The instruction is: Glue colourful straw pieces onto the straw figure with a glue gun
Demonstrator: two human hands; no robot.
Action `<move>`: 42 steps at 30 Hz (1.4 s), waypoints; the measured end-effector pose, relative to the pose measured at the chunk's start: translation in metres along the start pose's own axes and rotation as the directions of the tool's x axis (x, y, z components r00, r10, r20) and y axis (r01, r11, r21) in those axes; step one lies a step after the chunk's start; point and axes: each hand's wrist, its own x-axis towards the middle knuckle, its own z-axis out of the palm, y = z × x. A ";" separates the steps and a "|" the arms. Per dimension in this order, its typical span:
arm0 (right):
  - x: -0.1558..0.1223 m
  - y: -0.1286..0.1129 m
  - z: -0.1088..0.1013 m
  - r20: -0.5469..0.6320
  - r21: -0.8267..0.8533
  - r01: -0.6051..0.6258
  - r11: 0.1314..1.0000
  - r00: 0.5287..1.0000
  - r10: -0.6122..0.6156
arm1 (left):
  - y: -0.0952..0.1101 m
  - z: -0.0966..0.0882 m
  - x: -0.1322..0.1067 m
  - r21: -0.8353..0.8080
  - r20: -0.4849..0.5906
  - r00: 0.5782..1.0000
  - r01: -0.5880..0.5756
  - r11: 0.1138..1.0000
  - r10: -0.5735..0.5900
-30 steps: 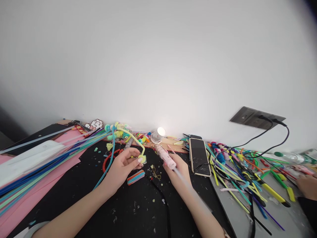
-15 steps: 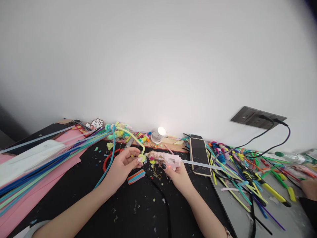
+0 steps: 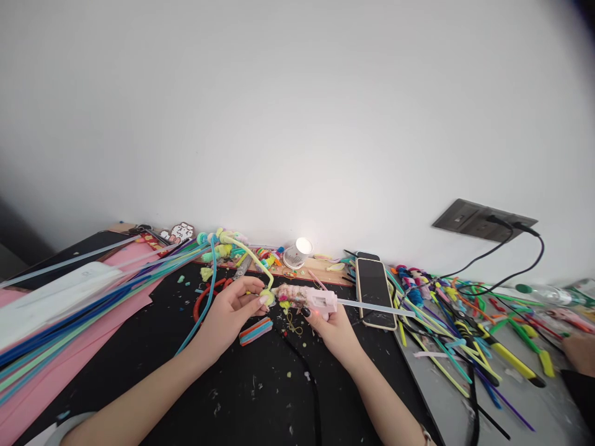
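My left hand (image 3: 230,313) pinches a small yellow coiled pipe-cleaner piece (image 3: 266,297), whose yellow stem arcs up and back toward the wall. My right hand (image 3: 332,328) grips a pink hot glue gun (image 3: 307,297). Its nozzle points left and sits right at the yellow piece. A clear glue stick (image 3: 375,307) juts out of the gun's back to the right. Both hands hover just above a black mat (image 3: 242,384) speckled with scraps. A striped red-and-blue coiled piece (image 3: 255,330) lies on the mat just below my left hand.
A bundle of long pipe cleaners (image 3: 88,303) and pink paper (image 3: 56,365) lie at the left. A phone (image 3: 374,291) lies right of the gun, and beyond it several loose coloured pipe cleaners (image 3: 465,328). Another person's hand (image 3: 579,350) rests at the far right. Cables run to a wall socket (image 3: 483,220).
My right hand swung the glue gun from pointing away at the wall to lying level, then brought its nozzle against the yellow piece. My left hand stayed put.
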 end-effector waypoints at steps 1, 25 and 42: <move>0.000 0.000 0.000 0.002 0.007 0.002 1.000 1.000 -0.002 | 0.000 0.000 0.000 0.002 -0.001 1.000 -0.001 1.000 0.001; 0.000 0.003 -0.001 -0.026 -0.023 0.000 1.000 1.000 -0.001 | 0.008 -0.001 0.000 0.091 -0.059 0.998 -0.023 0.996 0.028; -0.001 -0.002 0.000 -0.006 -0.018 -0.006 1.000 1.000 0.006 | 0.010 0.001 0.001 0.095 -0.128 0.991 -0.038 0.995 0.050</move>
